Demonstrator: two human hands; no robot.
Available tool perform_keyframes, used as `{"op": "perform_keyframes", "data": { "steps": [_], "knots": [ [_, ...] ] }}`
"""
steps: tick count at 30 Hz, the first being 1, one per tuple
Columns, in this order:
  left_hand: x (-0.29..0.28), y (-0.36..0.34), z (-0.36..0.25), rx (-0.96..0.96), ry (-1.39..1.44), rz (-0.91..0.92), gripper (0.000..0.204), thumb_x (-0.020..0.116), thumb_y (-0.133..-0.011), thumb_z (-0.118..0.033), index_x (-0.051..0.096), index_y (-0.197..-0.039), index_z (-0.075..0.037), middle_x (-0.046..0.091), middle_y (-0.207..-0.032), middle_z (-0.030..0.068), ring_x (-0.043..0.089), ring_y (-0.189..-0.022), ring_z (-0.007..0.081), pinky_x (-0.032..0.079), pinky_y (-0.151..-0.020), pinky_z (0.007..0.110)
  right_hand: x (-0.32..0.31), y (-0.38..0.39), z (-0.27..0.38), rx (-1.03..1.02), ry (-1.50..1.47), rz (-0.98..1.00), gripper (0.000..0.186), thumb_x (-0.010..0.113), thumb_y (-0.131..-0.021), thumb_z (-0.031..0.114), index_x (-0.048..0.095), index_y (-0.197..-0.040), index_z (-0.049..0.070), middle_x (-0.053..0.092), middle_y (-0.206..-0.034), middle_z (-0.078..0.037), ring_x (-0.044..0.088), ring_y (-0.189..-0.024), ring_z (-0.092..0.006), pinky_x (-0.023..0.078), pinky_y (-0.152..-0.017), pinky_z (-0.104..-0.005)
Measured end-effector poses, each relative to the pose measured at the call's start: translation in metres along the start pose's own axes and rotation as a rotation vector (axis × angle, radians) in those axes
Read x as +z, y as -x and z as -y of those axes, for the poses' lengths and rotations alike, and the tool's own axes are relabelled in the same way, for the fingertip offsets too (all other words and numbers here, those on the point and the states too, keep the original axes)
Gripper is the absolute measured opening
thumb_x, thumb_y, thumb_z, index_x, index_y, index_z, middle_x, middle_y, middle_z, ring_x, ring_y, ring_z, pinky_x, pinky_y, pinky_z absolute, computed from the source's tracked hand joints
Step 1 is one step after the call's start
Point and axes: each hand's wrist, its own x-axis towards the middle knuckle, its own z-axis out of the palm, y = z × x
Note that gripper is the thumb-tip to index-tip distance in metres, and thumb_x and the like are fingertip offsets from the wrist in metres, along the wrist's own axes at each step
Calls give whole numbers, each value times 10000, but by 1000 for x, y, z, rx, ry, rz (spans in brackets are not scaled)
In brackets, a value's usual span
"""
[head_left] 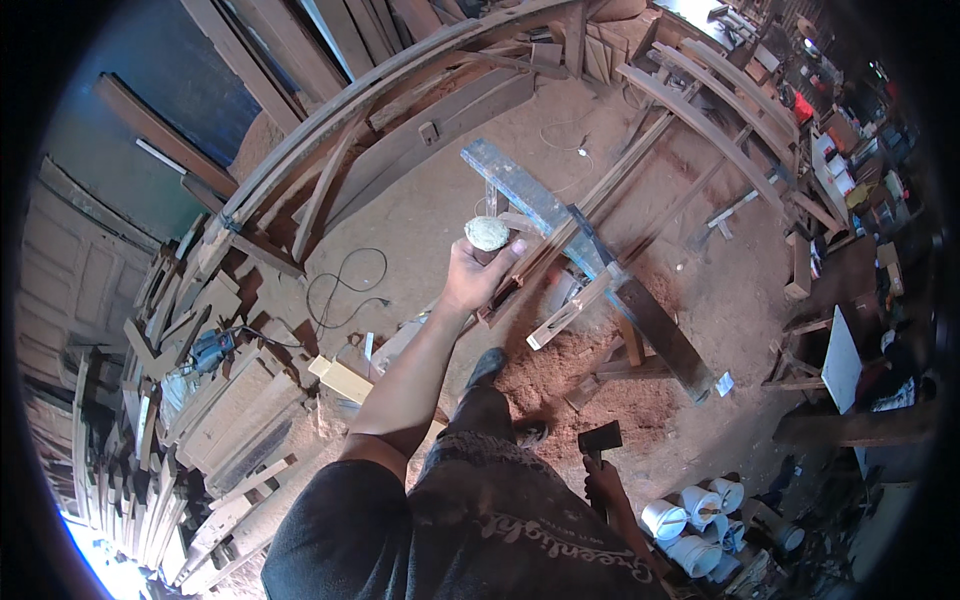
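In my left hand (478,272) is a tool gripped upright, with a round, pale, battered handle end (487,234) facing up. The rest of that tool is hidden beneath the fist, so its kind does not show. Just beyond lies a worn blue-painted plank (520,190). Right of the hand, a narrow wooden piece with a long slot (570,312) crosses toward a dark timber (660,338). Down by my right side, my right hand (603,482) is closed round the handle of a hatchet (600,438) with a dark, squarish head.
Sawdust and shavings cover the floor (560,385) around my feet. A black cable (345,290) lies looped at left, near a blue power tool (212,350) and stacked boards (245,410). White buckets (692,555) stand at lower right. Curved timbers (700,125) rest at far right.
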Motion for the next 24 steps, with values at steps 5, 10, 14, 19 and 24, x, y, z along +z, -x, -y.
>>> {"op": "perform_keyframes", "data": {
  "steps": [5, 10, 14, 19, 24],
  "knots": [
    [-3, -1, 6, -56, 4, -79, 224, 765, -927, -186, 638, -800, -52, 583, -649, -45, 499, -553, 48, 387, -482, 261, -16, 75, 75, -191, 95, 19, 385, 654, -983, 431, 539, -1014, 64, 516, -676, 13, 507, -521, -101, 434, -464, -305],
    [-4, -2, 2, -60, 39, -90, 209, 777, -915, -191, 655, -818, -51, 613, -666, -40, 533, -575, 50, 425, -512, 258, -20, 134, 194, -475, 138, 13, 302, 629, -1011, 336, 562, -1065, 47, 538, -720, 13, 515, -573, -83, 420, -474, -272],
    [-15, 4, 25, -123, 91, -38, 174, 766, -921, -133, 714, -1046, -24, 737, -958, -10, 626, -859, 67, 521, -793, 283, -16, 164, 315, -1033, 334, -39, 336, 557, -1030, 248, 594, -1210, -33, 608, -750, -64, 563, -610, -136, 460, -562, -316],
    [-19, 2, 30, -165, 81, -41, 165, 757, -910, -85, 709, -1052, -17, 740, -976, 2, 642, -886, 74, 529, -810, 289, 42, 206, 423, -1537, 162, -57, 252, 543, -1039, 257, 573, -1073, 9, 591, -674, -62, 586, -592, -189, 485, -579, -345],
    [-8, 15, 38, -36, 103, -122, 186, 763, -882, -69, 697, -1044, -4, 746, -1016, 35, 674, -936, 98, 541, -855, 300, 77, 147, 434, -1407, 1048, -225, 311, 597, -1024, 283, 589, -1000, -26, 660, -711, -129, 659, -653, -219, 514, -601, -401]
  ]
}}
